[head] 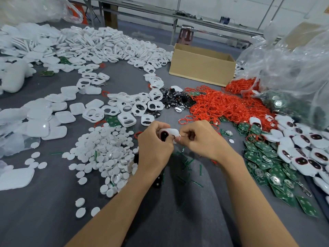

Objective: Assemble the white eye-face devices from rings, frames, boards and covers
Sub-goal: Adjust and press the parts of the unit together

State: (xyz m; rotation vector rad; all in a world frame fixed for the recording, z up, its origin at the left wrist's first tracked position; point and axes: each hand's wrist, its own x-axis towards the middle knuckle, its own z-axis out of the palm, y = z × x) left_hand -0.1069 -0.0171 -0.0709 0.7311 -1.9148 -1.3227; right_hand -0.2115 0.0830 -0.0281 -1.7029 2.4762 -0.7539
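Both hands, left hand (154,139) and right hand (199,138), pinch one white frame (169,133); fingers should squeeze evenly so it seats flat.

Glossy white plastic covers (38,128), matt grey tabletop (53,202), brown cardboard box (201,68), clear plastic bag (293,59).
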